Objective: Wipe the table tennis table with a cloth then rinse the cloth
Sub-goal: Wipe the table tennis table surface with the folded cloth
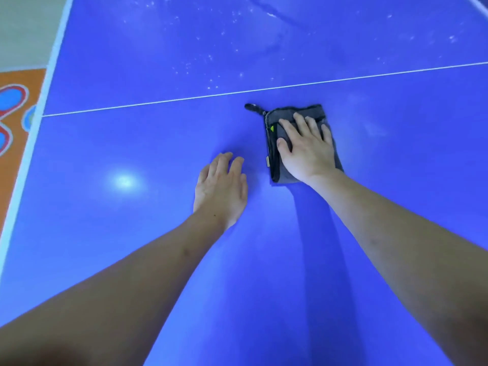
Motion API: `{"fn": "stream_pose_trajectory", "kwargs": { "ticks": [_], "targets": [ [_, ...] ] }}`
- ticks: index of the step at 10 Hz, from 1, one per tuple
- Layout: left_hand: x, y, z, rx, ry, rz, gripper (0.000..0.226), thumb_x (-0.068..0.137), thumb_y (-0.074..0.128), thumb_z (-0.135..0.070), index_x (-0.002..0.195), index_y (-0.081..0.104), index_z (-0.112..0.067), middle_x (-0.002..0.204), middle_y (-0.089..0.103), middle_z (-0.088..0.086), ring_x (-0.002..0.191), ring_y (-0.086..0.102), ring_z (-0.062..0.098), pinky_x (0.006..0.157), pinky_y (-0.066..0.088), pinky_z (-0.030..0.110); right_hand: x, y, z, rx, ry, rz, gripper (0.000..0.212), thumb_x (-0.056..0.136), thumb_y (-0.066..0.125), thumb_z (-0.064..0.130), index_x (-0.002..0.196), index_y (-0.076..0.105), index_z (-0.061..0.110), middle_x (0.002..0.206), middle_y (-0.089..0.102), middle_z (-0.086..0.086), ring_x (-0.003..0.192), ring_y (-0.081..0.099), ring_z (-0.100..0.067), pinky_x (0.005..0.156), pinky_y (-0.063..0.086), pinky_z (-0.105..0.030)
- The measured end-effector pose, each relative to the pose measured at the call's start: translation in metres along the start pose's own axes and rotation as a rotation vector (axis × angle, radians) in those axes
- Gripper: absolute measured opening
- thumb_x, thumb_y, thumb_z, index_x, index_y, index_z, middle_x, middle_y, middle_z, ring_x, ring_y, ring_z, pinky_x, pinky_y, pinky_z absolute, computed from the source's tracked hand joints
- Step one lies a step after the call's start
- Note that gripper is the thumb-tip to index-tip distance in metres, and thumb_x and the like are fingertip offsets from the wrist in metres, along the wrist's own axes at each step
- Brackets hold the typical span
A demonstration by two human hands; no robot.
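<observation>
Grey folded cloth (pixel 301 143) lies under the right hand (pixel 306 149), fingers flat and spread, pressing it onto the blue table (pixel 132 220). Its long axis runs away from the person, with a loop toward the white centre line (pixel 184 99). Just beside it, the left hand (pixel 220 188) rests flat.

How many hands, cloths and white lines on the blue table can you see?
Hands: 2, the left hand flat on the blue table, the right hand pressing on the cloth.
Cloths: 1, a grey folded cloth with a small loop.
White lines: 2, a thin line across the table and an edge line along its left side.
Total: 5
</observation>
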State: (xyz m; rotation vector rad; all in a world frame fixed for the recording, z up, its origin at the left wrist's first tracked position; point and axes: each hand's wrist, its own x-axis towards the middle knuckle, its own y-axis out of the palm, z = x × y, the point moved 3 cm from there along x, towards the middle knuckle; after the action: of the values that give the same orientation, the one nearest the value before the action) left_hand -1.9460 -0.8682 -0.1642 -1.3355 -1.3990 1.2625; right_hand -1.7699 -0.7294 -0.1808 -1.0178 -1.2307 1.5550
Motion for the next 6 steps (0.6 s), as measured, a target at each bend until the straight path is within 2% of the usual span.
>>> {"fn": "stream_pose_trajectory", "kwargs": {
  "ticks": [1,3,4,6],
  "targets": [
    [-0.005,0.000,0.001,0.005,0.003,-0.009,0.050,0.103,0.021,-0.034,0.146,0.040,-0.017,0.154,0.035,0.005,0.143,0.030,0.022,0.118,0.024,0.040,-0.018,0.003,0.003,-0.008,0.011,0.013,0.060,0.106,0.025,0.051,0.164,0.025,0.039,0.175,0.015,0.003,0.160,0.011,-0.023,0.129,0.003,-0.050],
    [-0.032,-0.004,0.054,0.001,-0.030,-0.049,0.048,0.103,0.024,-0.032,0.143,0.043,-0.015,0.151,0.039,0.006,0.143,0.032,0.023,0.117,0.026,0.042,-0.049,0.015,0.050,-0.007,0.068,0.026,0.058,0.107,0.020,0.050,0.165,0.020,0.042,0.176,0.012,0.003,0.161,0.008,-0.026,0.129,0.001,-0.053],
    [-0.052,-0.009,0.097,-0.007,-0.068,-0.060,0.047,0.102,0.026,-0.031,0.142,0.045,-0.014,0.150,0.040,0.008,0.141,0.034,0.025,0.117,0.027,0.043,-0.057,0.023,0.097,0.002,0.057,0.039,0.058,0.108,0.020,0.049,0.165,0.019,0.041,0.176,0.011,0.003,0.161,0.007,-0.027,0.129,0.000,-0.054],
    [-0.099,-0.023,0.218,0.006,-0.197,-0.076,0.048,0.102,0.025,-0.033,0.142,0.045,-0.016,0.150,0.040,0.007,0.141,0.034,0.026,0.117,0.027,0.043,-0.067,0.052,0.246,0.005,-0.060,0.069,0.058,0.108,0.020,0.049,0.166,0.019,0.041,0.176,0.010,0.002,0.161,0.006,-0.027,0.128,-0.001,-0.054]
  ]
}}
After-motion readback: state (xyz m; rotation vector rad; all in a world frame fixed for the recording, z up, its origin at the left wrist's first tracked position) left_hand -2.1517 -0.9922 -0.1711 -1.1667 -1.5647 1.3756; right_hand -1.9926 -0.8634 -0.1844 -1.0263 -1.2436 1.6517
